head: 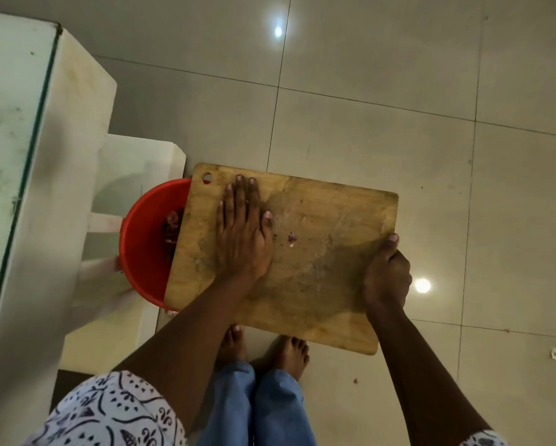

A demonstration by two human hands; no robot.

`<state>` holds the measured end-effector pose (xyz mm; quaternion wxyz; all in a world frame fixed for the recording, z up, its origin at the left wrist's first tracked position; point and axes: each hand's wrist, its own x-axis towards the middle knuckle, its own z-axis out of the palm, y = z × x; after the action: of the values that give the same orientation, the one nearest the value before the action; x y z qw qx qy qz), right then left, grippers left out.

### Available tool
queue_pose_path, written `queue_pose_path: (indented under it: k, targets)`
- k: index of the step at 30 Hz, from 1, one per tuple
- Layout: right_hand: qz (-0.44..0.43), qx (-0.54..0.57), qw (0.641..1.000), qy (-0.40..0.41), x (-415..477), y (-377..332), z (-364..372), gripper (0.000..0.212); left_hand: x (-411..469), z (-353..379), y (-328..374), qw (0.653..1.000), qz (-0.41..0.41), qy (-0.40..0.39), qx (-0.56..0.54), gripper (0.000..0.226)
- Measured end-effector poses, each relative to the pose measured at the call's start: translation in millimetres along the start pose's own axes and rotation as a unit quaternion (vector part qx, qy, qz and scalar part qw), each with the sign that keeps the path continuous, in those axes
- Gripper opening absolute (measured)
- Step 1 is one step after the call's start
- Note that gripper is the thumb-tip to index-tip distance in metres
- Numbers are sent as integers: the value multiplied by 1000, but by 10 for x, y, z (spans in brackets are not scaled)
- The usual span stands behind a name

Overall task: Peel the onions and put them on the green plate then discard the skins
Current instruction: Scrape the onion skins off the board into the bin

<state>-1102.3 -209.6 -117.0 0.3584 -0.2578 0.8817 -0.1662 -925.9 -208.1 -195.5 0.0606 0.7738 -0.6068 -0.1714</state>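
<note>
While my right hand grips the edge of the cutting board and my left hand lies flat on it, fingers straight, the board overhangs the red bucket holding skins. A loose grip or an off-line sweep could drop the board, or the last skin scrap, onto the glossy tiled floor beside the white counter.

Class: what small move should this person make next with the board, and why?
Probably bring the flat left hand behind the purple skin scrap lying on the cutting board and brush it into the red bucket. The right hand grips the board's edge, holding it over the bucket, where skins lie.
</note>
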Motion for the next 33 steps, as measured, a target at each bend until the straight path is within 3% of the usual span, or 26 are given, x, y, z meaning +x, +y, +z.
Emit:
queue_pose_path:
  k: [10, 12, 14, 17, 23, 27, 33]
  targets:
    - [-19, -19, 1000, 14, 28, -116, -24, 61, -81, -104, -925, 978, -195, -22, -67, 65]
    - [-22, -23, 999, 17, 54, -132, -36, 61, -94, -140, -925, 971, -225, 2, -78, 64]
    - [-23, -26, 999, 17, 60, -140, -51, 61, -129, -216, -771, 983, -161, 54, -66, 65]
    - [-22, -26, 999, 14, 40, -147, -61, 61, -242, -294, -339, 997, 31, 47, -60, 67]
    - [-17, -29, 999, 13, 18, -140, -61, 63, -620, -123, 499, 949, 306, -37, -71, 65]
    - [-13, -28, 999, 11, 8, -128, -57, 63, -676, 29, 469, 948, 310, -54, -44, 65]
    - [-14, -21, 1000, 11, -1, -109, -54, 63, -514, -9, -232, 993, 105, -56, -4, 72]
